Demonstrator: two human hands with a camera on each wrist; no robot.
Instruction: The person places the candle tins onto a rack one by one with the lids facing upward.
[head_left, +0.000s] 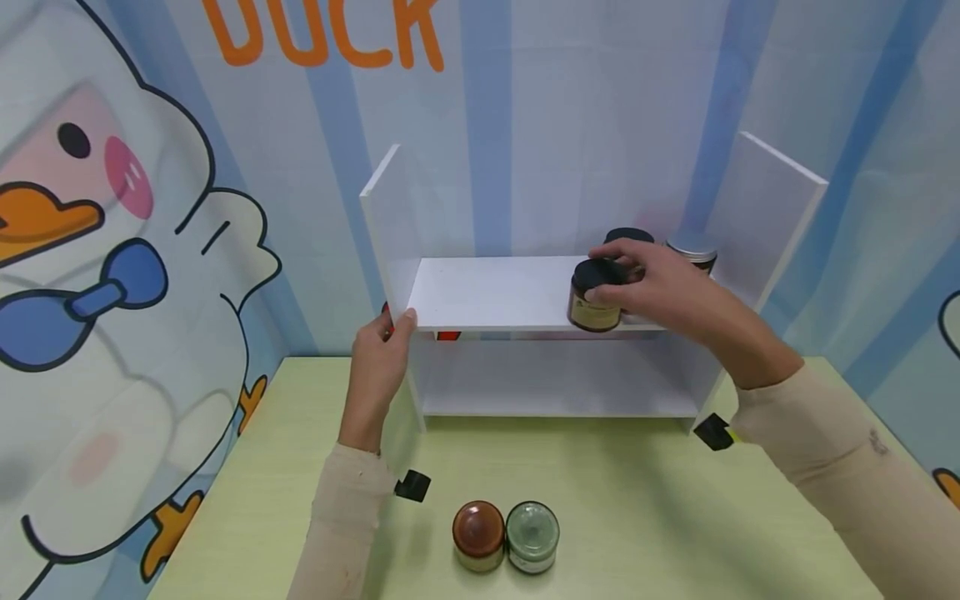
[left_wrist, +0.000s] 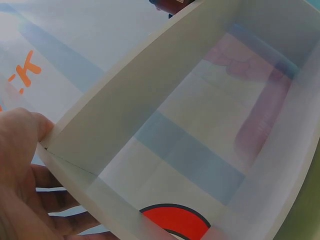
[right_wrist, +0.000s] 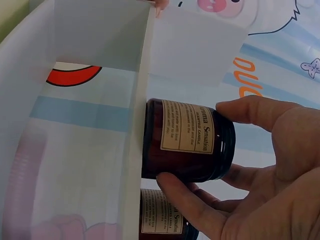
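My right hand holds a dark scented candle jar with a black lid and tan label, thumb and fingers around its upper part. The jar is upright at the front edge of the white shelf unit's upper board. In the right wrist view its base meets the board, and a second labelled candle jar stands beside it. Behind my right hand are a black-lidded jar and a silver-lidded jar, both partly hidden. My left hand grips the unit's left side panel at upper-board height.
On the pale green table, an amber jar and a green glass jar stand side by side in front of the unit. Upright side panels rise at both ends. A printed duck backdrop hangs behind.
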